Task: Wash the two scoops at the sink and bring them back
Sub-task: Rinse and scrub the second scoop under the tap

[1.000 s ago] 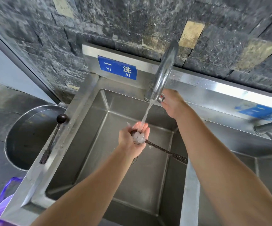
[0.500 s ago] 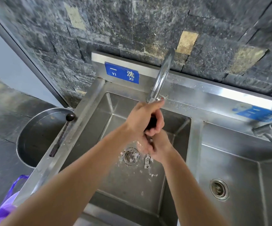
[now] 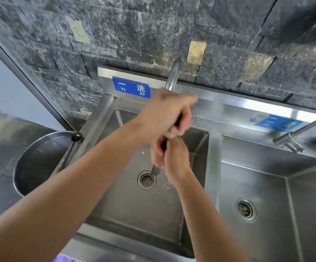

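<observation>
Purple item (image 3: 64,259) at the bottom edge, 6 o'clock, mostly cut off. Both forearms reach in from 7 and 5 o'clock over the left basin of the steel sink (image 3: 213,167). Drain (image 3: 146,180) in the left basin floor; second drain (image 3: 245,209) in the right basin at 3 o'clock of it.

Right hand (image 3: 174,159) sits above the left basin, fingers curled round the handle of the scoop (image 3: 156,170). The handle's patterned end sticks out below the hand at 7 o'clock, just above the drain. Water drops around the hand.

Left hand (image 3: 164,118) is directly at 12 o'clock of the right hand, touching it, fist gripping the scoop's upper part. A dark bit shows between its fingers; the scoop's head is hidden. Some blur on this hand.

Second scoop (image 3: 76,137) lies on the sink's left rim at 9 o'clock of the hands, dark ball end far, handle running toward 7 o'clock. Round steel pot (image 3: 36,161) just beside the rim, further toward 9 o'clock.

Tap (image 3: 173,76) at 12 o'clock behind the left hand, spout end hidden by it. Blue label (image 3: 131,89) on the backsplash at 10 o'clock of the tap. Second tap (image 3: 295,137) at 3 o'clock. Dark stone wall (image 3: 134,35) behind.
</observation>
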`<action>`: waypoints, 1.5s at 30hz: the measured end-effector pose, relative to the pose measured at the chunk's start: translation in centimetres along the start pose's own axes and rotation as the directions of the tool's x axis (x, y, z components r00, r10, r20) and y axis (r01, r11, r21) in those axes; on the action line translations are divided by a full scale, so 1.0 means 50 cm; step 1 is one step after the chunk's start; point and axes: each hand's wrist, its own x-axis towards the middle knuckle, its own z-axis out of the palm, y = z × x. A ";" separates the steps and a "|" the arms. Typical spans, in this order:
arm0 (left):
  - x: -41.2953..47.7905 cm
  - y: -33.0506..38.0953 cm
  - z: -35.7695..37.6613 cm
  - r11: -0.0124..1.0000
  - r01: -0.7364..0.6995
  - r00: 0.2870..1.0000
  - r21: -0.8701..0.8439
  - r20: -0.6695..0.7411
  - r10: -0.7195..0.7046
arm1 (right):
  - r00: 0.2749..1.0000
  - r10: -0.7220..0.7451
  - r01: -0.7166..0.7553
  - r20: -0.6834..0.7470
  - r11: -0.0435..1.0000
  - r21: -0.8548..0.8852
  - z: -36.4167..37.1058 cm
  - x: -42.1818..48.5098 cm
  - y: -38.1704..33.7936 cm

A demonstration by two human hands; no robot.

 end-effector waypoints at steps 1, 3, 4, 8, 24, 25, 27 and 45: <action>-0.006 -0.005 0.006 1.000 0.008 1.000 0.023 -0.001 -0.008 | 1.000 -0.029 0.029 -0.004 0.999 0.024 0.002 0.002 -0.002; -0.010 -0.006 0.011 0.999 0.033 0.999 -0.032 -0.020 -0.034 | 0.999 -0.035 0.036 -0.030 0.999 0.021 0.000 0.002 0.012; -0.012 -0.007 0.010 0.997 0.035 0.999 -0.063 -0.036 -0.038 | 0.999 0.004 -0.004 -0.034 1.000 0.004 -0.002 -0.002 0.025; -0.022 -0.012 -0.005 0.990 0.049 0.999 -0.131 -0.012 -0.051 | 0.983 0.169 -0.173 -0.069 0.983 -0.056 -0.015 -0.030 0.066; -0.040 -0.074 -0.048 0.967 0.167 0.984 -0.192 -0.024 -0.175 | 0.998 0.046 -0.056 -0.049 0.973 -0.222 0.008 -0.074 0.133; -0.042 -0.077 -0.054 0.961 0.175 0.983 -0.213 -0.023 -0.184 | 0.996 0.082 -0.086 -0.027 0.975 -0.203 0.008 -0.081 0.143; -0.046 -0.085 -0.062 0.949 0.192 0.977 -0.248 -0.038 -0.208 | 0.993 0.120 -0.115 0.014 0.974 -0.198 0.006 -0.083 0.152; -0.067 -0.170 -0.244 0.924 0.321 0.944 -0.209 -0.006 -0.329 | 0.994 0.111 -0.112 -0.023 0.946 -0.304 0.072 -0.080 0.146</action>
